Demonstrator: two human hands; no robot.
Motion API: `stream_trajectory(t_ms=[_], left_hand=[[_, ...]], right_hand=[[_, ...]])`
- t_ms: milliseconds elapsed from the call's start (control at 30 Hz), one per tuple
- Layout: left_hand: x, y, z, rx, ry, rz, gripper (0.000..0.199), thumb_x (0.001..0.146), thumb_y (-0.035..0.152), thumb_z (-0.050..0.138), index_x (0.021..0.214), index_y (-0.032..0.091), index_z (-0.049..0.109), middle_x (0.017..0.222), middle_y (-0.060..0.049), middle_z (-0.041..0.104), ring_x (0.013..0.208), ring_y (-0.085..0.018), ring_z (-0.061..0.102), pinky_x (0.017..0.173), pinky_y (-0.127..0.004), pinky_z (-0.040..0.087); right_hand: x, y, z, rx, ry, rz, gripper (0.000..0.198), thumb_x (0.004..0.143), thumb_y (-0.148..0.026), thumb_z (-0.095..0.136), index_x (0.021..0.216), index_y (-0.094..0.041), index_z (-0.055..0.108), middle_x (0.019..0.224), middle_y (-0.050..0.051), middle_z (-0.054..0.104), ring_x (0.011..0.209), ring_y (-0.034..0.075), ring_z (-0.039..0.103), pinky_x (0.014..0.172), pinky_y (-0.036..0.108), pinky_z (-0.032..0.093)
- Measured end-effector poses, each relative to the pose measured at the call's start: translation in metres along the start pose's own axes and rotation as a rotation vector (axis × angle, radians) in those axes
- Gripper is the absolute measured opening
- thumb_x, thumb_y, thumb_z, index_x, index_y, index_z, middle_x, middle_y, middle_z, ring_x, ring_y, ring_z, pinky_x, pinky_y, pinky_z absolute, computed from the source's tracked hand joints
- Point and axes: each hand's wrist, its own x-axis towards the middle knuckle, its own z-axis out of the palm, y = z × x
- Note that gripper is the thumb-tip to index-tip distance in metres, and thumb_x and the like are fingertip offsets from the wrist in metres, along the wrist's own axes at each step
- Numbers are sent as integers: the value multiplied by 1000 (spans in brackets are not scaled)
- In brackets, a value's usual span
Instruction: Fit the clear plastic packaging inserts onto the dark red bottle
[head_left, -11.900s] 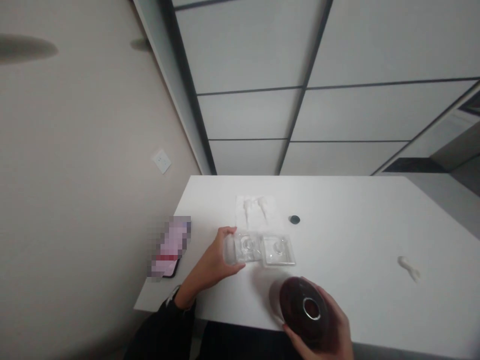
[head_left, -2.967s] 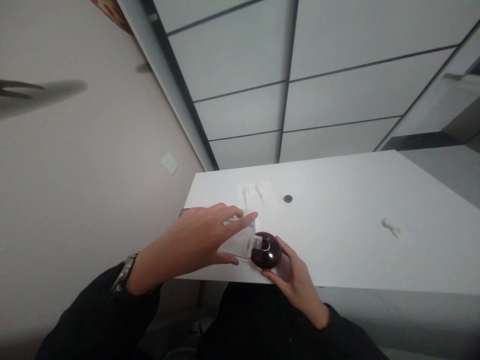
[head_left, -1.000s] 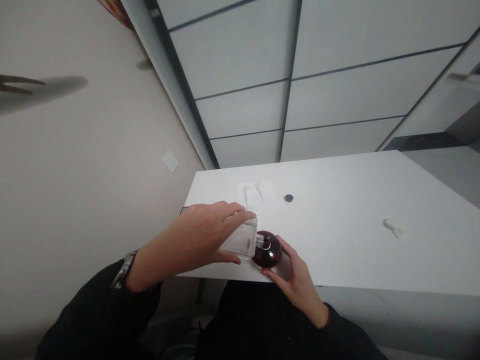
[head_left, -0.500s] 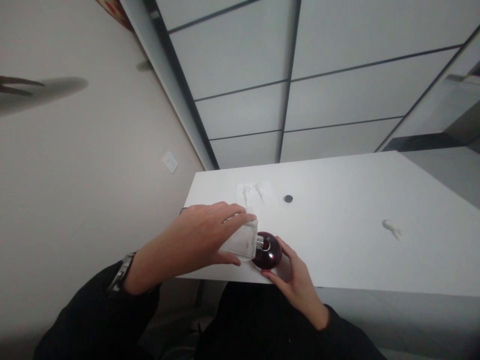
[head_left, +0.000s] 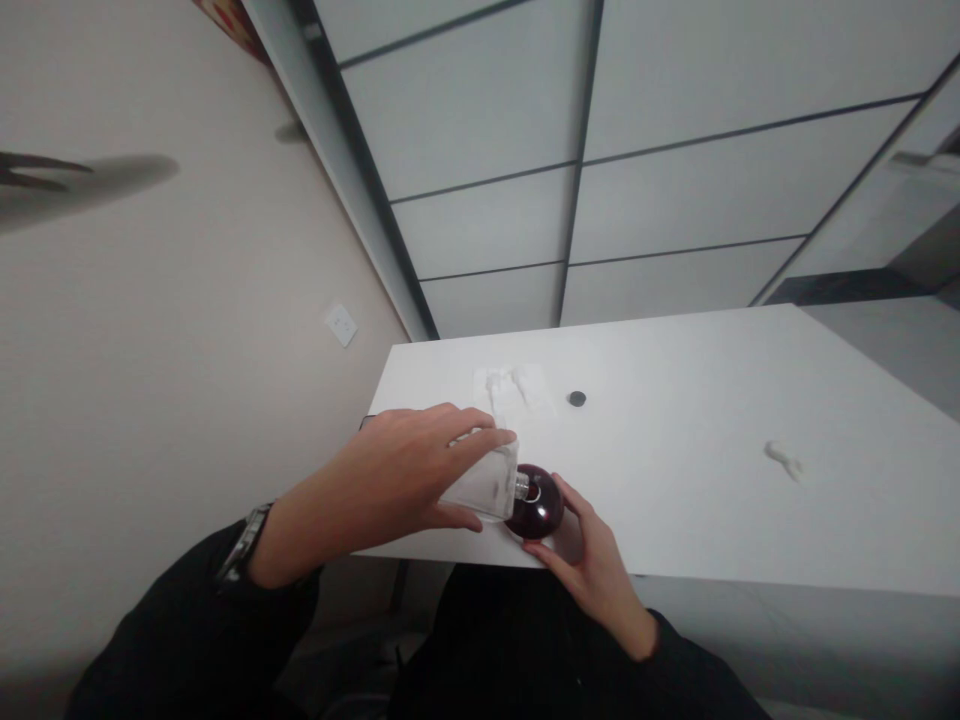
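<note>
My left hand (head_left: 420,465) is closed around a clear, square-sided bottle (head_left: 491,485), tilted on its side with its threaded neck pointing right. That neck sits at the opening of a round, dark red container (head_left: 538,510), which looks glossy. Whether liquid is flowing I cannot tell. My right hand (head_left: 589,560) grips the red container from the right, thumb at the near side and fingers at the far side. The container rests near the front edge of the white table (head_left: 675,450).
A small dark round cap (head_left: 577,398) lies beyond the hands. Behind my left hand is a pale sheet (head_left: 536,385) with white bits on it. A crumpled white piece (head_left: 784,458) lies to the right. A wall with a socket (head_left: 341,325) borders the left; panelled doors (head_left: 495,220) stand behind.
The clear bottle and my left hand have shifted very slightly to the right. My right hand and the red container stay in place.
</note>
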Motion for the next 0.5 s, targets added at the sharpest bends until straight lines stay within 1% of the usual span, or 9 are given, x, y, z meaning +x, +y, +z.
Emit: stream_trajectory(t_ms=[167,300,500], left_hand=[[2,1,-2,5,-21,-9,77,80,53,91,142,26,56,137,-8,71,115,-28,73,79,-32,59],[3,2,-3,-6,-35,-13,73,82,53,90,141,25,57,136,-8,71,114,-27,73,79,-31,58],[4,2,-4,-23,9,6,67,82,52,90,135,26,58,134,-6,73,114,-25,73,77,-29,56]], right_hand=[[1,-1,-1,2,7,-11,76,93,-41,80,159,-25,46,151,15,65,137,34,65,114,52,57],[1,-1,0,14,6,-3,76,92,-41,81,159,-26,47,151,15,65,137,35,65,114,52,56],[0,0,0,36,16,-10,74,94,-42,79,158,-26,47,152,14,65,139,34,64,116,53,55]])
